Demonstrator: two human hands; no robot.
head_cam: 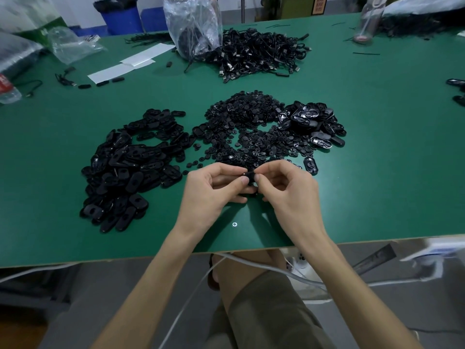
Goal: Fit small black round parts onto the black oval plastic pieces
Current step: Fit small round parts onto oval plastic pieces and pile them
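head view | left hand (214, 190) and right hand (284, 190) both pinch one black oval plastic piece (250, 178) just above green table (377, 172) | heap of small black round parts (249, 127) behind hands | pile of oval pieces (130, 167) at left

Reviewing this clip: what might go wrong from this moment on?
1. The left hand and right hand pinch one small black piece between them. A slip could drop it into the round parts just beyond, where it would be hard to find.
2. Those round parts touch the oval pile on the left and the shiny ovals on the right, so pieces could get mixed.
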